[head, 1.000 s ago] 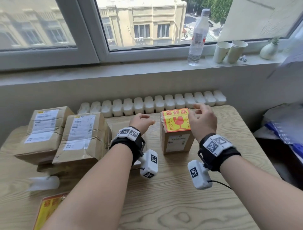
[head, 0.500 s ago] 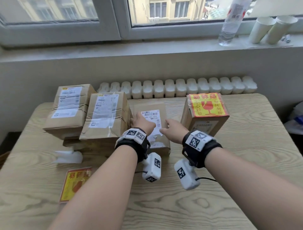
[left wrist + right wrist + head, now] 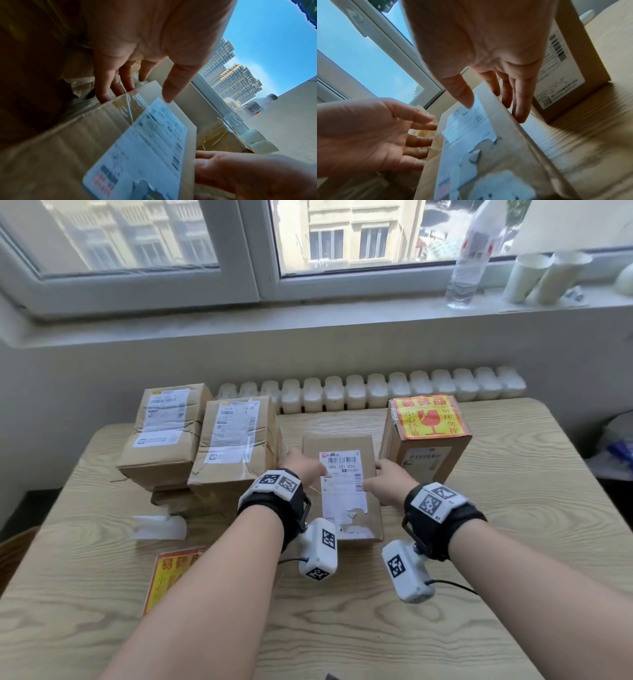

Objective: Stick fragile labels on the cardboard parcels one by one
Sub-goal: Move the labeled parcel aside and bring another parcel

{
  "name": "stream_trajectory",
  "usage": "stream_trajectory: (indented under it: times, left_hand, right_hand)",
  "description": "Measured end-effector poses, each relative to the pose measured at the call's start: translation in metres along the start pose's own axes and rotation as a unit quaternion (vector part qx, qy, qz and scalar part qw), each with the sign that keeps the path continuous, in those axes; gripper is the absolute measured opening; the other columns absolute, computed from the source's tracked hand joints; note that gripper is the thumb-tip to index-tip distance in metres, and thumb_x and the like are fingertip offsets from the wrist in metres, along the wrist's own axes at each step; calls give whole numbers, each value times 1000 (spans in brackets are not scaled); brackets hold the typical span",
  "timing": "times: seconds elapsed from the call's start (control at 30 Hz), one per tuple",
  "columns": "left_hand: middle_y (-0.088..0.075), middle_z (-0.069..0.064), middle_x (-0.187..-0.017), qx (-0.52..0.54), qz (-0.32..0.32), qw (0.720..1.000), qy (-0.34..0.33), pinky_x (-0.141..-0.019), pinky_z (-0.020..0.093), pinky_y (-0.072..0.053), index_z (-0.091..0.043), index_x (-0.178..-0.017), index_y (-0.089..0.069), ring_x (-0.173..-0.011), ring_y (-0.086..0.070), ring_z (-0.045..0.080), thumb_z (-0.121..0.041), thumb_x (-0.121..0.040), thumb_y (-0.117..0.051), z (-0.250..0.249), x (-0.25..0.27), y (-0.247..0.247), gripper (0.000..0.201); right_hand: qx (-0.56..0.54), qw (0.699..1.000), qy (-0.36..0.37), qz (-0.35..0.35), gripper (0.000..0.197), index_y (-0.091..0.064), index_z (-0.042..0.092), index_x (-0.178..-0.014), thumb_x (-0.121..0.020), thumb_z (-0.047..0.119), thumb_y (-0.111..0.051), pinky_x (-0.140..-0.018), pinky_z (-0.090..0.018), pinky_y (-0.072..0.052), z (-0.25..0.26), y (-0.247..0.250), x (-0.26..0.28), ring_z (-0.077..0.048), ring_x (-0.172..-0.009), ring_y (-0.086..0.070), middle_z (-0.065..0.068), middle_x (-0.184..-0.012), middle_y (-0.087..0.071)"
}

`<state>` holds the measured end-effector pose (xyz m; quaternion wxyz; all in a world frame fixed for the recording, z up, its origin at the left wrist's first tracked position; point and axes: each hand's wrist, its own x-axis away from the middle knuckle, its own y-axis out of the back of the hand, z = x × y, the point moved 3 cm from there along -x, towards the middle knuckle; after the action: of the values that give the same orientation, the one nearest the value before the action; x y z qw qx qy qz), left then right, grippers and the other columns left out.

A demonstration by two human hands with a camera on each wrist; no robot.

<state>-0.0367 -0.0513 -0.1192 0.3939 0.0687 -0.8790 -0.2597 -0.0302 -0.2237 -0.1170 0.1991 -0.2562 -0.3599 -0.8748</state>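
Note:
A flat cardboard parcel (image 3: 342, 446) with a torn white shipping label lies at the table's middle. My left hand (image 3: 299, 465) has straight fingers against its left side, thumb above the top (image 3: 137, 92). My right hand (image 3: 385, 479) has its thumb tip on the shipping label and straight fingers down the right side (image 3: 493, 105). Just right of the parcel stands a taller box (image 3: 424, 460) with a red-and-yellow fragile label (image 3: 430, 417) stuck on top. A sheet of fragile labels (image 3: 171, 577) lies at the near left, partly under my left forearm.
Several taped parcels (image 3: 202, 440) are stacked at the left, close to my left hand. White backing paper (image 3: 159, 527) lies in front of them. Behind the table (image 3: 513, 508) runs a white radiator (image 3: 376, 390). A water bottle (image 3: 469, 258) and paper cups (image 3: 544, 277) stand on the windowsill.
Both hands left the labelled box and went to the flat parcel. The parcel has slid right, away from the stack and up beside the labelled box.

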Motion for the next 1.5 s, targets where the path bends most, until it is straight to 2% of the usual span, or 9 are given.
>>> stream_trajectory:
  times: [0.1, 0.3, 0.5, 0.63, 0.77, 1.0, 1.17, 1.27, 1.5]
  left_hand:
    - [-60, 12, -124, -3, 10, 1000, -9, -93, 51, -52, -18, -129, -47, -113, -61, 32, -39, -49, -75, 13, -10, -2, 88]
    - [-58, 10, -113, 39, 19, 996, -82, -85, 40, -54, -10, -114, -52, -101, -58, 26, -33, -85, -62, -1, 73, 11, 38]
    - [-64, 7, -98, 164, 41, 982, -80, -91, 42, -53, -14, -102, -56, -94, -65, 28, -59, -87, -49, 16, 101, 17, 47]
    - [-62, 10, -84, 143, 75, 984, -72, -84, 39, -55, -12, -92, -59, -78, -65, 28, -40, -85, -57, 38, 109, 13, 29]
    - [-60, 17, -93, 98, 113, 988, -49, -87, 41, -54, -13, -81, -52, -86, -66, 34, -31, -82, -56, 57, 116, 7, 18]
    - [-61, 16, -96, 73, 121, 988, -59, -89, 43, -53, -11, -93, -56, -83, -62, 33, -30, -82, -56, 73, 118, 4, 22]
    - [-64, 13, -99, 107, 55, 991, -52, -89, 38, -53, -6, -109, -61, -89, -65, 29, -41, -82, -59, 80, 121, 19, 44]
    - [-67, 11, -93, 120, 14, 991, -63, -68, 29, -54, -3, -99, -65, -75, -66, 23, -31, -88, -57, 80, 126, 43, 31]
    - [-56, 5, -68, 160, -60, 984, -55, -53, 24, -34, -12, -79, -60, -55, -50, 17, -9, -89, -53, 124, 112, 110, 13]
  right_hand:
    - [-51, 998, -11, -20, 39, -53, 10, -106, -69, 24, -55, -80, -44, -59, -13, 2, 1, -24, -89, -68, -8, -101, -69]
    - [-151, 978, -34, -139, 68, -43, 9, -124, -80, 61, -52, -87, -47, -55, -5, 9, 64, -25, -100, -62, -7, -111, -60]
    - [-215, 951, -11, -223, 72, -49, 15, -106, -78, 79, -31, -89, -49, -51, -14, 1, 97, -29, -91, -62, -6, -95, -62]
    - [-252, 945, -11, -206, 58, -55, 16, -93, -58, 61, -43, -89, -54, -52, -37, -14, 103, -29, -93, -63, -9, -98, -65]
    - [-240, 944, -25, -224, 51, -54, 19, -86, -55, 59, -44, -90, -52, -52, -46, -31, 122, -27, -94, -63, -5, -94, -63]
    - [-189, 950, -39, -245, 35, -54, 13, -98, -82, 44, -51, -86, -41, -49, -52, -44, 139, -23, -92, -56, -3, -98, -58]
    - [-123, 918, 83, -367, 28, -53, 16, -110, -86, 29, -60, -79, -29, -42, -29, -30, 148, -18, -94, -55, -2, -108, -55]
    - [-55, 881, 200, -424, 16, -58, 17, -103, -87, 17, -57, -76, -27, -47, 8, -25, 160, -15, -88, -56, 3, -99, -54]
    - [2, 921, 294, -257, 8, -62, 19, -91, -89, 15, -56, -59, -15, -43, 80, -87, 160, -4, -66, -55, 11, -72, -57]
